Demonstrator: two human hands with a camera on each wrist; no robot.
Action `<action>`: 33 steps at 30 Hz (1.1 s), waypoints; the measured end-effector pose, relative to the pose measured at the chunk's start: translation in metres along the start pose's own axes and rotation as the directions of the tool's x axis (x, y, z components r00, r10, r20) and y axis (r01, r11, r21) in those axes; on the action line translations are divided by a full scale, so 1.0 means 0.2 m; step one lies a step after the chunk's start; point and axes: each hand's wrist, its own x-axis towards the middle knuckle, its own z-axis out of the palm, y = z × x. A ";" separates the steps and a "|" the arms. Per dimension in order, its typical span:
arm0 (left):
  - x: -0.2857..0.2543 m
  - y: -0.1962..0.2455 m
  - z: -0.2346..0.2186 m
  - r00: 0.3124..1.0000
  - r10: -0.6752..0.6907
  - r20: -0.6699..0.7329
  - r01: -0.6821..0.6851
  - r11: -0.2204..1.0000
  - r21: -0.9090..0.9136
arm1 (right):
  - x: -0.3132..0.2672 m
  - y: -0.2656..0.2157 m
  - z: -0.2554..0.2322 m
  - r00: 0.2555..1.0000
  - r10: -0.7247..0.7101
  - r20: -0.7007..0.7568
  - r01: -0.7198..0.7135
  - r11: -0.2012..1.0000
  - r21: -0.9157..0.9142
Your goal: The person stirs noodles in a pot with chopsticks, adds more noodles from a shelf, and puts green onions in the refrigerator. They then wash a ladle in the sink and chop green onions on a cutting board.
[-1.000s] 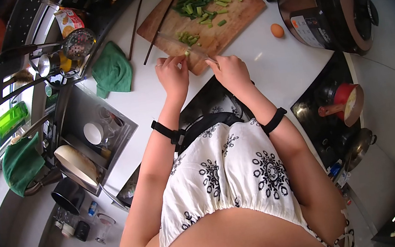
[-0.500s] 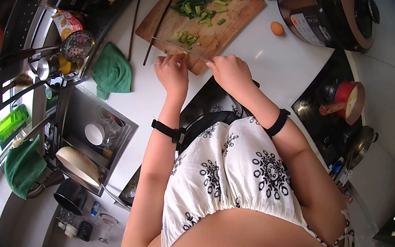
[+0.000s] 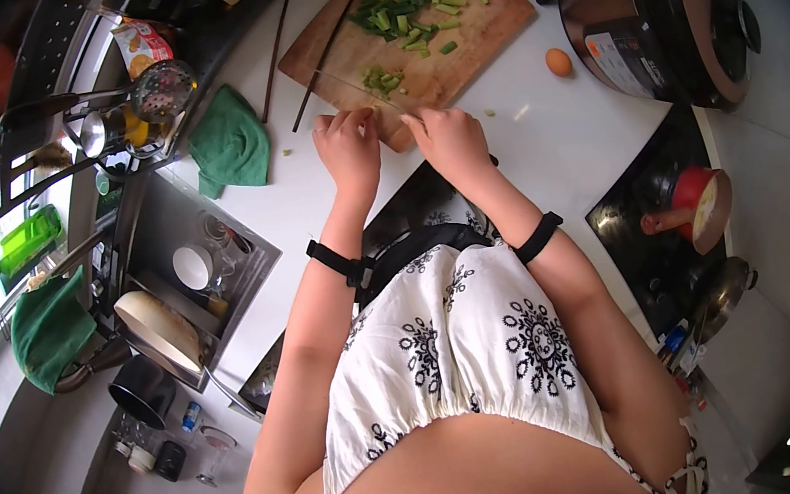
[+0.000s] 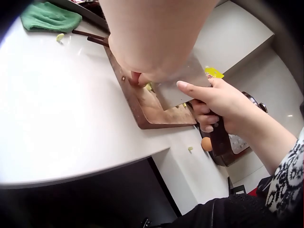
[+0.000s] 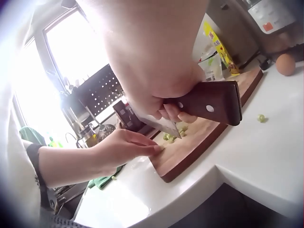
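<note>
My right hand (image 3: pixel 452 138) grips the dark handle (image 5: pixel 209 102) of a broad-bladed kitchen knife (image 4: pixel 178 80). Its blade stands edge down over the near end of a wooden cutting board (image 3: pixel 465 60). Beside the blade, my left hand (image 3: pixel 348 152) has thumb and fingertips brought together at the board's near left corner. A pale green bit of scallion (image 4: pixel 149 87) shows right at those fingertips, mostly hidden by the hand. Small chopped scallion pieces (image 3: pixel 382 80) lie just past the blade, and a heap of longer cut scallion (image 3: pixel 401 14) is farther back.
A pair of dark chopsticks is split, one chopstick (image 3: pixel 325 60) on the board, another on the counter. A green cloth (image 3: pixel 231 141) lies left. An egg (image 3: pixel 559 62) sits by a pressure cooker (image 3: pixel 646 20). Stray scallion bits (image 5: pixel 261 118) dot the counter. A sink (image 3: pixel 250 257) is at left.
The scallion piece at my left fingertips now shows less. Small bits newly lie on the counter on both sides of the board. The knife has come down, and my right hand has shifted slightly left.
</note>
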 end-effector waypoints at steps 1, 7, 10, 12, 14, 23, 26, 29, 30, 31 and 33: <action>0.00 -0.01 0.00 1.000 -0.003 -0.003 0.003 1.000 0.005 | 0.00 0.01 -0.01 0.999 -0.008 -0.049 0.010 0.999 0.042; 0.08 -0.03 0.03 1.000 -0.024 0.008 0.024 0.998 -0.059 | 0.01 0.04 -0.11 0.988 0.083 -0.132 -0.052 0.973 0.223; 0.12 -0.04 0.04 1.000 -0.007 -0.025 0.005 0.993 -0.114 | -0.01 0.08 -0.13 0.981 0.155 -0.118 -0.125 0.966 0.226; 0.13 -0.03 0.00 1.000 -0.014 -0.006 0.013 0.987 -0.160 | -0.01 0.11 -0.14 0.981 0.159 -0.106 -0.131 0.963 0.234; 0.09 -0.11 -0.08 1.000 -0.020 -0.009 0.018 0.991 -0.136 | -0.03 0.15 -0.12 0.986 0.155 -0.061 -0.138 0.964 0.226; -0.12 -0.57 -0.39 0.985 0.018 0.172 -0.030 0.997 0.068 | -0.14 0.27 -0.03 0.935 -0.267 -0.234 0.208 0.946 -0.249; -0.10 -0.64 -0.35 0.983 0.032 0.179 -0.039 0.998 0.040 | -0.16 0.30 0.00 0.908 -0.333 -0.254 0.264 0.926 -0.272; -0.09 -0.67 -0.35 0.982 0.025 0.186 -0.023 1.000 -0.009 | -0.19 0.30 0.02 0.895 -0.363 -0.260 0.291 0.916 -0.278; -0.09 -0.68 -0.36 0.982 0.020 0.189 -0.017 1.000 -0.017 | -0.20 0.31 0.03 0.889 -0.376 -0.260 0.306 0.912 -0.272; -0.08 -0.69 -0.36 0.981 0.015 0.194 -0.010 1.000 -0.024 | -0.19 0.32 0.04 0.890 -0.374 -0.263 0.302 0.913 -0.276; -0.07 -0.68 -0.38 0.985 0.082 0.154 -0.082 0.997 -0.005 | -0.21 0.33 0.05 0.887 -0.407 -0.217 0.332 0.890 -0.313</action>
